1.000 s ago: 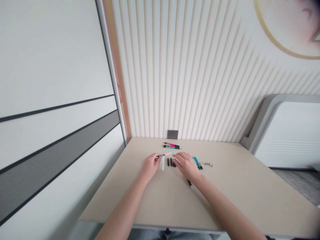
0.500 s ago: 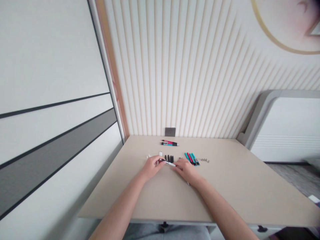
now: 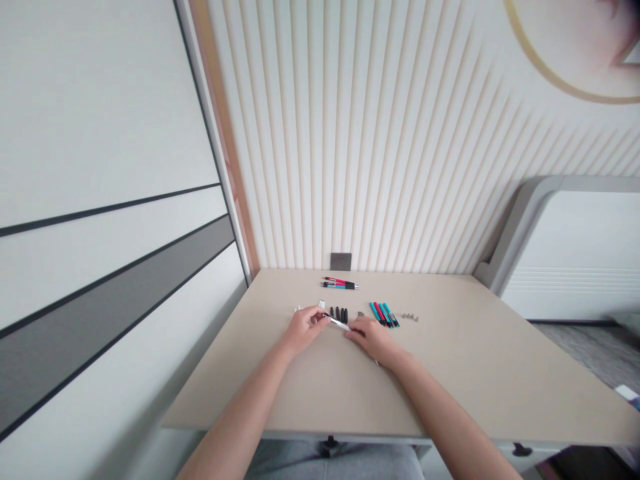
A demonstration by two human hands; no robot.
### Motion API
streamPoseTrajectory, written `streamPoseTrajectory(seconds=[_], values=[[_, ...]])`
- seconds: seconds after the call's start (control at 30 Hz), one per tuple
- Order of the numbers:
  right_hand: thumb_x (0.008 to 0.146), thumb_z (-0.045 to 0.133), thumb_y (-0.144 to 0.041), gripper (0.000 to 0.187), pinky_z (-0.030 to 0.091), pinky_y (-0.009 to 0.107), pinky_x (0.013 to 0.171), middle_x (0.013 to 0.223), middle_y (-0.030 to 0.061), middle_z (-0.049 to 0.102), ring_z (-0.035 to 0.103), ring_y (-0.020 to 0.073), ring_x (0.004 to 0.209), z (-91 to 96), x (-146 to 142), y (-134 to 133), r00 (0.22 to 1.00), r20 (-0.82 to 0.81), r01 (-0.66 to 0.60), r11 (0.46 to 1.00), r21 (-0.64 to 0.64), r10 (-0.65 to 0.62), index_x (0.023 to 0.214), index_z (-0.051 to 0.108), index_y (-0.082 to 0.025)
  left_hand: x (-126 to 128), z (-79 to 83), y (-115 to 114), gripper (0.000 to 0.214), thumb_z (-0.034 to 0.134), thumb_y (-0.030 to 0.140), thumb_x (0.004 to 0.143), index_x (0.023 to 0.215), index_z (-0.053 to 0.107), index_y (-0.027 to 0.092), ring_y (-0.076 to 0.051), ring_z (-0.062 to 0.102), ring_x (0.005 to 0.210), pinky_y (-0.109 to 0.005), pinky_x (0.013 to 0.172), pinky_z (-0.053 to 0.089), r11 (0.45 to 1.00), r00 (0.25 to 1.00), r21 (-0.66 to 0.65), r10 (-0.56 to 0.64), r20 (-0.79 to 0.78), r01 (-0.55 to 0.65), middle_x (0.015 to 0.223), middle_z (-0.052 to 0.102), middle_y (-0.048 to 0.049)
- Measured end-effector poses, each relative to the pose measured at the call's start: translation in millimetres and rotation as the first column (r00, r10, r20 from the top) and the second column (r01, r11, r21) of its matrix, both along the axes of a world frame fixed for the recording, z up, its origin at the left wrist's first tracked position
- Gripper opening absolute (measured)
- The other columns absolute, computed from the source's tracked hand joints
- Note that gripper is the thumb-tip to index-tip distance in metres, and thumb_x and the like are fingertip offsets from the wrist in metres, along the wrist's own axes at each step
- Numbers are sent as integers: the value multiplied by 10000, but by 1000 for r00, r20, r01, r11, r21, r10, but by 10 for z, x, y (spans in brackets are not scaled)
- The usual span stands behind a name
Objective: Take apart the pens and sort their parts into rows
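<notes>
So I'm standing here watching someone with both hands over a beige desk, right around the middle of it. The left hand has thumb and fingers pinched on the dark end of a slim white tube, and the right hand has its fingers closed on the other end — so the tube bridges the gap between them, tilted down a bit toward the right hand. Just behind the tube there's a neat row of black grips, with a white piece by the left hand's fingertips. Past the right hand are some teal and red barrels laid side by side, then a little line of grey tips. Further back, red and blue pens lie near the wall socket. Something thin pokes out under the right wrist — too small to make out.
</notes>
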State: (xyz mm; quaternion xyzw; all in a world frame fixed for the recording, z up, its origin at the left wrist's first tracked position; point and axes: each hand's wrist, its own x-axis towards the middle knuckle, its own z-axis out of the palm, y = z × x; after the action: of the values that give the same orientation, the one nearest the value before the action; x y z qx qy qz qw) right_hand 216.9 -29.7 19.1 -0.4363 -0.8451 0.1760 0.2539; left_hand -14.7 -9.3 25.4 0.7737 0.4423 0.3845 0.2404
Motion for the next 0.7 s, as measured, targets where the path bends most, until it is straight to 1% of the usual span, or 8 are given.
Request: streamPoseTrajectory(seconds=[0.13,0.27,0.4,0.53,0.7], values=[[958,513,-300,236,408,245,730,820,29,660,588,160,806,2,10,-17,1000,14,14,1000,17,-14,835,680,-188,0,13,-5,227,587,374,847,910,687,180,-147,583,700,-252,691,459,1000,1000,-2,25,9,-25,762,684,-21],[966,495,-292,231,412,248,743,842,35,659,590,162,821,-15,21,-13,999,17,28,999,25,-29,875,680,-188,5,37,-22,242,575,372,854,947,688,180,-149,598,710,-255,703,467,1000,1000,-7,16,9,-16,786,695,-28],[970,474,-280,244,415,251,730,822,37,639,580,164,811,-23,30,-5,999,23,30,999,36,-31,861,670,-184,10,47,-32,220,574,344,858,959,686,184,-147,608,712,-251,700,468,1000,1000,12,10,0,-10,801,699,-26],[965,476,-267,221,421,251,727,828,37,631,571,163,803,-37,38,3,999,-20,34,998,43,-33,890,666,-183,9,41,-26,197,581,316,856,962,681,183,-143,611,705,-243,683,466,1000,1000,25,8,-13,-8,804,697,-23],[982,443,-299,262,433,272,749,839,51,631,572,171,808,-47,43,18,995,-81,61,996,72,-55,911,665,-180,6,37,-16,183,564,294,875,961,683,185,-137,602,711,-235,681,458,998,1000,56,-5,-27,6,814,687,-22]])
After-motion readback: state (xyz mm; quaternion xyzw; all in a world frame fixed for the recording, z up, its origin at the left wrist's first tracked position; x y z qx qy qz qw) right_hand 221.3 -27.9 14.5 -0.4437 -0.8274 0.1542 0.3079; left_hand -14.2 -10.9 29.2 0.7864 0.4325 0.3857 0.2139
